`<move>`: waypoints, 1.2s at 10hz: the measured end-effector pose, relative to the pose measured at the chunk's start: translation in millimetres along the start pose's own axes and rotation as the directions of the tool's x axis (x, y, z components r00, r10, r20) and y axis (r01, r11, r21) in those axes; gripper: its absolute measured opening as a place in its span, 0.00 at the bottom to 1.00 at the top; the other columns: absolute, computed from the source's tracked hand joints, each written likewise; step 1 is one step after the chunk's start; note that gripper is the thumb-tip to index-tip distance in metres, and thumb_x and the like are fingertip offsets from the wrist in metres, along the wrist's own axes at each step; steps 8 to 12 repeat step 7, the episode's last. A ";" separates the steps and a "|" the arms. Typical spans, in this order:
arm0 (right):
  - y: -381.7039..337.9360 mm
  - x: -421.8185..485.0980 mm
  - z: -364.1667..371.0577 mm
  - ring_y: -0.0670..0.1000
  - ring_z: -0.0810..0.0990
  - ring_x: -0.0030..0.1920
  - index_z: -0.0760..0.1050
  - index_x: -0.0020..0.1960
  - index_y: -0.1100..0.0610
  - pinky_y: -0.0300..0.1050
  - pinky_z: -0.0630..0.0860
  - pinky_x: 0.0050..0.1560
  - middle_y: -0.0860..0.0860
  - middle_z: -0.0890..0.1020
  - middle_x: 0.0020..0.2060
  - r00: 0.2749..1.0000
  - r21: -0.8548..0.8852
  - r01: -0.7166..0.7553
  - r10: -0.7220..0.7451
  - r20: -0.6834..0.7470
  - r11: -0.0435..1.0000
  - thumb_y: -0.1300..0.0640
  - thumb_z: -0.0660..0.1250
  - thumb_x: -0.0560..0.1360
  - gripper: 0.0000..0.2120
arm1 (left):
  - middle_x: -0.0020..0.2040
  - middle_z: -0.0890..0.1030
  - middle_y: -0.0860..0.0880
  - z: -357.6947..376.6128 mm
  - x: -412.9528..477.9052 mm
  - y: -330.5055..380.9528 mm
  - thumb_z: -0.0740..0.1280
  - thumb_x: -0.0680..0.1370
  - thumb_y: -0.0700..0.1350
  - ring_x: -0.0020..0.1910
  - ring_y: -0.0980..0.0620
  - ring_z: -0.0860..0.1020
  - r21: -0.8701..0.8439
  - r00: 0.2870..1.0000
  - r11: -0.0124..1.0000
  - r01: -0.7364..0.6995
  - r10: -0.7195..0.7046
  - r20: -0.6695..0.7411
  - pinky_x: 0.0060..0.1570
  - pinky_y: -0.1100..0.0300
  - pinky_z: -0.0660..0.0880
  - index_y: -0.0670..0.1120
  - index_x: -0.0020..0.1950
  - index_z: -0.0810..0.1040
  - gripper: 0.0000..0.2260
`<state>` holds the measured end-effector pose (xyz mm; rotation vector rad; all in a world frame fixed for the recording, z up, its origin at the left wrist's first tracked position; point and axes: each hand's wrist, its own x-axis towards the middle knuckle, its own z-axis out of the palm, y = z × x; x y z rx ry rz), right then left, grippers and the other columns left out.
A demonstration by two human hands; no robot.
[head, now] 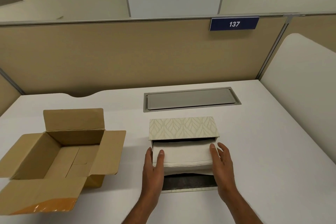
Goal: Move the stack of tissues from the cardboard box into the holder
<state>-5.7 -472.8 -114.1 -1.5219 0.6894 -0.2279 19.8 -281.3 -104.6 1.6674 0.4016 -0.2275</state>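
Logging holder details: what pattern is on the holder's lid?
A pale cream leaf-like pattern on the lid, seen in the head view.

cardboard box [60,152]: brown corrugated cardboard, matt and a little rough; a strip of glossy tape shines on the near flap.
stack of tissues [183,156]: soft white paper, matt, with fine layered edges on the near side.
holder [182,127]: the lid looks smooth with a pale printed leaf pattern, slight satin finish; the base inside is dark and looks matt and grainy; I cannot tell the material.
desk [263,142]: white, smooth, matt laminate look.
cable hatch [190,99]: grey metal look, brushed, with a soft sheen.
partition wall [127,56]: beige, matt, looks like cloth.
number sign [234,23]: dark blue, smooth, plastic look.
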 end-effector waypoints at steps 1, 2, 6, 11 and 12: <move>5.4 -4.8 6.4 0.50 0.70 0.65 0.65 0.72 0.44 0.52 0.71 0.64 0.46 0.71 0.69 1.000 -0.006 -0.005 0.005 -0.023 1.000 0.41 0.60 0.80 0.22 | 0.80 0.60 0.53 1.7 -1.5 0.3 0.59 0.81 0.58 0.77 0.47 0.61 -0.012 1.000 1.000 0.018 -0.018 0.000 0.74 0.45 0.62 0.58 0.78 0.56 0.26; 5.6 -4.2 11.0 0.51 0.70 0.65 0.64 0.72 0.43 0.54 0.71 0.67 0.46 0.70 0.70 0.999 0.002 -0.011 0.011 -0.036 1.000 0.45 0.60 0.81 0.21 | 0.80 0.58 0.53 0.2 0.7 2.4 0.58 0.82 0.55 0.78 0.46 0.60 -0.020 1.000 1.000 0.019 -0.019 0.003 0.74 0.45 0.61 0.58 0.78 0.55 0.25; -20.6 1.2 -6.8 0.52 0.71 0.68 0.63 0.74 0.46 0.53 0.70 0.68 0.50 0.70 0.72 0.996 -0.116 0.075 -0.079 -0.032 0.990 0.39 0.63 0.76 0.29 | 0.79 0.62 0.50 -13.8 6.1 18.0 0.60 0.80 0.57 0.77 0.48 0.63 -0.003 0.999 0.999 -0.048 0.048 -0.011 0.72 0.49 0.64 0.55 0.78 0.57 0.27; -41.0 9.7 -9.0 0.52 0.70 0.71 0.63 0.74 0.46 0.48 0.68 0.66 0.49 0.70 0.72 0.983 -0.126 0.154 -0.165 -0.084 0.980 0.37 0.61 0.74 0.31 | 0.79 0.62 0.52 -19.2 15.3 31.1 0.59 0.80 0.58 0.77 0.48 0.63 0.048 0.988 0.988 -0.149 0.150 -0.026 0.72 0.51 0.63 0.57 0.78 0.56 0.27; -41.0 9.7 -9.0 0.52 0.70 0.71 0.63 0.74 0.46 0.48 0.68 0.66 0.49 0.70 0.72 0.983 -0.126 0.154 -0.165 -0.084 0.980 0.37 0.61 0.74 0.31 | 0.79 0.62 0.52 -19.2 15.3 31.1 0.59 0.80 0.58 0.77 0.48 0.63 0.048 0.988 0.988 -0.149 0.150 -0.026 0.72 0.51 0.63 0.57 0.78 0.56 0.27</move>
